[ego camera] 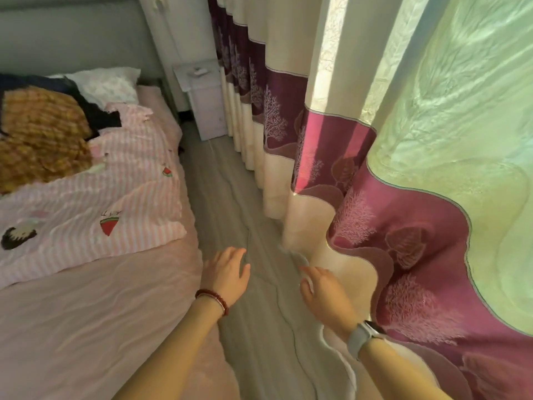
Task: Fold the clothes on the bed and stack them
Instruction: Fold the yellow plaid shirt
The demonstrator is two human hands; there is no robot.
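Note:
A heap of clothes lies at the far left of the bed (72,313): a yellow-brown plaid garment (40,134) on top of dark navy and black garments (95,111). Under them spreads a pink striped quilt (115,203) with watermelon prints. My left hand (227,272), a red bead bracelet on its wrist, hovers over the floor just off the bed's right edge, fingers relaxed and holding nothing. To its right my right hand (323,293), with a grey watch on the wrist, hangs near the curtain hem, fingers spread and empty. Both hands are well away from the clothes.
A white pillow (106,82) lies at the head of the bed. A white nightstand (204,102) stands in the far corner. Long purple and cream curtains (375,197) hang along the right. A narrow strip of grey wood floor (245,226) runs between bed and curtains.

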